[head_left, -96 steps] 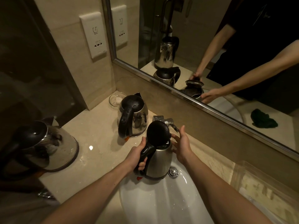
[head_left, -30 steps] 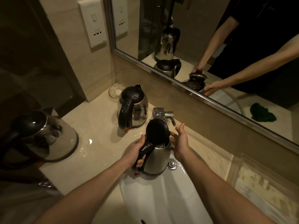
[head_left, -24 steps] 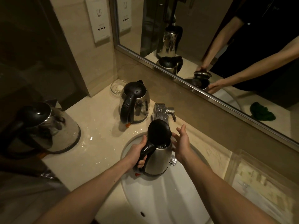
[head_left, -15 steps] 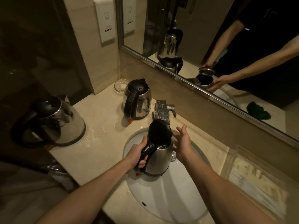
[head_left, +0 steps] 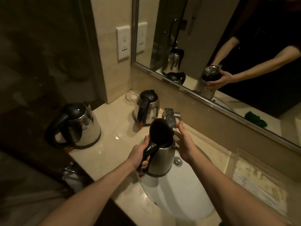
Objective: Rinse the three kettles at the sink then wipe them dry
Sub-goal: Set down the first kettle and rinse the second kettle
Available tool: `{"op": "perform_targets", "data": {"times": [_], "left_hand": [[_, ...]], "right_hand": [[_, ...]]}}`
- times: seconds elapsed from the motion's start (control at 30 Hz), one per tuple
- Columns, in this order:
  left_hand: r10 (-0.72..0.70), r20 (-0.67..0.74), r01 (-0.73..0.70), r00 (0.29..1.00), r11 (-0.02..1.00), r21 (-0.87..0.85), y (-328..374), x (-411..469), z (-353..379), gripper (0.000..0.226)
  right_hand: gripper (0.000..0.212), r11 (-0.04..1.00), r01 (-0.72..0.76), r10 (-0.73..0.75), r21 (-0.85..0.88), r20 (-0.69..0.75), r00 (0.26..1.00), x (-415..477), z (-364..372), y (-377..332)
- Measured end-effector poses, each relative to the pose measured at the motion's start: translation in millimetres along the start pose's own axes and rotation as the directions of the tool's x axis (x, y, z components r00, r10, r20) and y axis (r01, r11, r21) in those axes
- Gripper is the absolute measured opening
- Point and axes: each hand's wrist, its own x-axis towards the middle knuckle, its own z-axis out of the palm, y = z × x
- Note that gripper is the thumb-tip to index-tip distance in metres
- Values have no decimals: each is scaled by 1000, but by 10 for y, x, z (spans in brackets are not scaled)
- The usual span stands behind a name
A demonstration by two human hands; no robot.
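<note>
A steel kettle (head_left: 162,159) with its black lid flipped up hangs over the white sink (head_left: 182,198), just under the chrome tap (head_left: 171,118). My left hand (head_left: 139,154) grips its black handle. My right hand (head_left: 185,142) is open beside the kettle's rim, fingers spread, touching or nearly touching the steel side. A second kettle (head_left: 147,110) stands lid-down on the counter behind the sink. The third kettle (head_left: 76,126) sits at the counter's left end. A green cloth (head_left: 256,119) shows only in the mirror.
A small glass dish (head_left: 131,97) sits in the back corner by the wall. A clear plastic tray (head_left: 260,181) lies right of the sink. The beige counter (head_left: 110,149) is wet in spots. A wall socket (head_left: 123,43) is beside the mirror (head_left: 211,46).
The view has shifted so the counter and kettles sit further right. The kettle in my left hand has risen a little over the sink. My right hand stays open beside it.
</note>
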Motion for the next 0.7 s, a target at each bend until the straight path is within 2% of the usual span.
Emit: {"op": "perform_targets", "data": {"times": [0.07,0.13,0.23,0.37,0.53,0.7], "left_hand": [[9,6,-9,1000,1000,-4,71,-35,-22,71],[95,-15,-95,995,995,-15,301,-474,-646,71],[119,-26,-119,993,993,-6,398,-473,-700,71],[127,-35,-126,991,992,6,369,-489,-679,72],[138,-64,-139,988,990,-12,415,-607,-923,72],[157,-106,-161,982,987,-27,454,-714,-1177,73]], "right_hand": [[101,999,30,-29,-17,71,997,13,45,-57],[111,986,159,-145,-59,187,972,-364,699,-210],[124,972,198,-156,-129,279,948,-383,763,-350],[92,982,163,-136,-92,248,959,-277,709,-300],[86,981,164,-135,-103,244,960,-268,967,-322],[63,979,178,-153,-96,225,962,-192,1289,-366]]}}
